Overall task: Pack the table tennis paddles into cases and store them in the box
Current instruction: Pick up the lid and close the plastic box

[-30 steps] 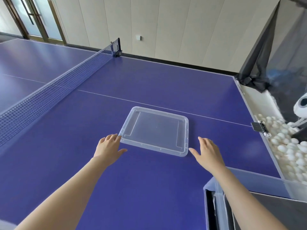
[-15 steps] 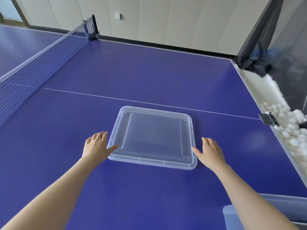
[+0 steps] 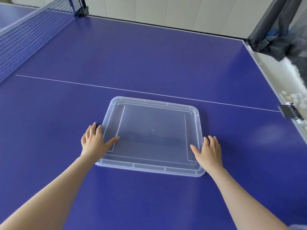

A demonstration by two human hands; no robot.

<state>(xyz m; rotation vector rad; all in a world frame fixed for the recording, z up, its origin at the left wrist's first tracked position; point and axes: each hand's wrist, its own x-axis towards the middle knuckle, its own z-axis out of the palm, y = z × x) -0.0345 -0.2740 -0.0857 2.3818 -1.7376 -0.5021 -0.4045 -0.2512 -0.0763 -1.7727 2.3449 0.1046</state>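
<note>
A clear plastic box lid lies flat on the blue table tennis table, just in front of the white centre line. My left hand sits at the lid's left edge, thumb laid on top of the lid and fingers stretched along the rim. My right hand is at the lid's right edge, thumb on the lid, fingers over the rim. Whether the fingers hook under the rim is hidden. No paddle or case is in view, and the box is out of the frame.
The net runs along the far left. A dark ball-catch net hangs at the right end of the table, with white balls in a tray beside it and a clamp on the table edge.
Both hands have come from beside the lid's near corners onto its left and right edges. My view has tilted down and moved closer, and the clear box at the lower right has left the frame.
</note>
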